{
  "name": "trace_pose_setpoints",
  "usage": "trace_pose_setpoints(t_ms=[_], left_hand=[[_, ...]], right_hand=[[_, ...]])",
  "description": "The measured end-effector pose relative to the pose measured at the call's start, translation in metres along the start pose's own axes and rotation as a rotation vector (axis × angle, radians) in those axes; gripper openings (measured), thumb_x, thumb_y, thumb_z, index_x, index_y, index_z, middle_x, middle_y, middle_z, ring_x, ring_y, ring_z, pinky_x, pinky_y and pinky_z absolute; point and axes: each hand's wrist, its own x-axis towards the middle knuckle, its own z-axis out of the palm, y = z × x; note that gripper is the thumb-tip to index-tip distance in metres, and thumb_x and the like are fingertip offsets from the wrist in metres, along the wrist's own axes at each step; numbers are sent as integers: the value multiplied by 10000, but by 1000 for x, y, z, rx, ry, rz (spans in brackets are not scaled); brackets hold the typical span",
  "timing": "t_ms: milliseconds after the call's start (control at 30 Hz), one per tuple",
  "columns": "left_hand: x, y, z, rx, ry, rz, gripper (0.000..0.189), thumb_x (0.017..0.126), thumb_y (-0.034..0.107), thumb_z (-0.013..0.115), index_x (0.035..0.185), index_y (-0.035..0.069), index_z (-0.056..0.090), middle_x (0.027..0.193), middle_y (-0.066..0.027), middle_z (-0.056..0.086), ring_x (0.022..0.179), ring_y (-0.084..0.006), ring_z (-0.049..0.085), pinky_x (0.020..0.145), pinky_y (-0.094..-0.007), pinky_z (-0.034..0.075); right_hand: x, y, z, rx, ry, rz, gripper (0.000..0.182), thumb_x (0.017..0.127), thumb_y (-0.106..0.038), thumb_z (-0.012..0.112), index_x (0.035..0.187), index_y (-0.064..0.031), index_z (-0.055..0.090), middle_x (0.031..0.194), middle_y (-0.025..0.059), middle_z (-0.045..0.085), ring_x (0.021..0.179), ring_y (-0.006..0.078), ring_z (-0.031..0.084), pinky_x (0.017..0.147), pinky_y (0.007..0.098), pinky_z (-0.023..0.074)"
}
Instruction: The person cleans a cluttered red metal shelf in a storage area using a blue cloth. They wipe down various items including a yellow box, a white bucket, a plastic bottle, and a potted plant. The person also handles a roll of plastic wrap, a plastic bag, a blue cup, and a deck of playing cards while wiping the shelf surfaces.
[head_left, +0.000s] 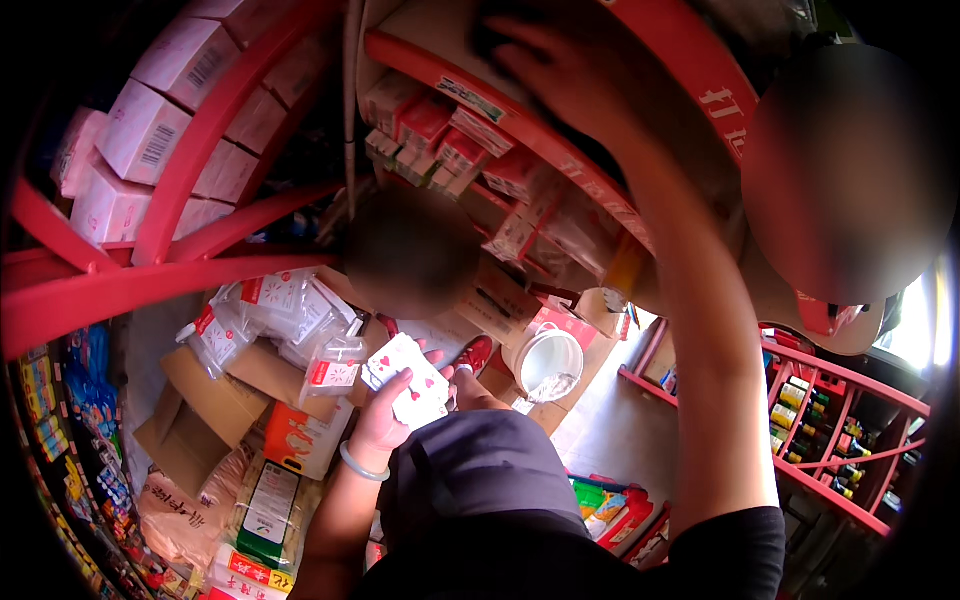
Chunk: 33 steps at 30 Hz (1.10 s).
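Observation:
My left hand (388, 416) holds a spread stack of playing cards (409, 381), faces up, with red heart marks showing, low in front of my lap. A pale bangle sits on that wrist. My right arm reaches up and forward over a red-edged wooden shelf (495, 91). The right hand (551, 67) is blurred and in shadow above the shelf's surface; whether it holds anything cannot be made out.
Small boxes (427, 124) fill the space below the shelf. A white bucket (549, 360) stands on the floor beyond my knee. Opened cardboard boxes (217, 390) and plastic-wrapped packs (277, 300) lie at the left, below red metal bars (165, 289). Stocked racks (832, 412) stand at the right.

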Motion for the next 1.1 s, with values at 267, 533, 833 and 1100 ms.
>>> trace_pose_setpoints(t_ms=[267, 533, 833, 1100], left_hand=[[-5, 8, -22, -10, 50, 46, 511, 926, 160, 571, 1387, 80, 366, 1323, -161, 488, 1211, -362, 515, 1007, -526, 440], [-2, 7, -23, -25, 61, 36, 495, 930, 143, 563, 1382, 63, 377, 1300, -164, 516, 1201, -353, 526, 993, -515, 450], [4, -5, -15, -3, -7, -66, 457, 943, 127, 554, 1370, 63, 405, 1302, -161, 529, 1221, -351, 521, 998, -488, 459], [5, -13, -18, 32, -26, -91, 474, 935, 160, 571, 1377, 102, 410, 1304, -129, 520, 1201, -337, 528, 987, -512, 453]], right_hand=[[26, -8, 0, -328, -105, -172, 363, 933, -299, 500, 1176, -54, 611, 1152, 190, 629, 1061, 330, 608, 931, 386, 468], [-121, 51, -111, -442, 33, 303, 368, 922, -286, 535, 1217, -72, 580, 1187, 184, 609, 1084, 335, 592, 943, 391, 459], [-148, 88, -170, -699, 110, 427, 397, 909, -270, 573, 1263, -92, 546, 1227, 177, 586, 1110, 340, 574, 956, 396, 449], [-161, 90, -180, -922, -65, 496, 441, 898, -257, 608, 1304, -110, 515, 1263, 171, 566, 1133, 344, 558, 968, 401, 441]])
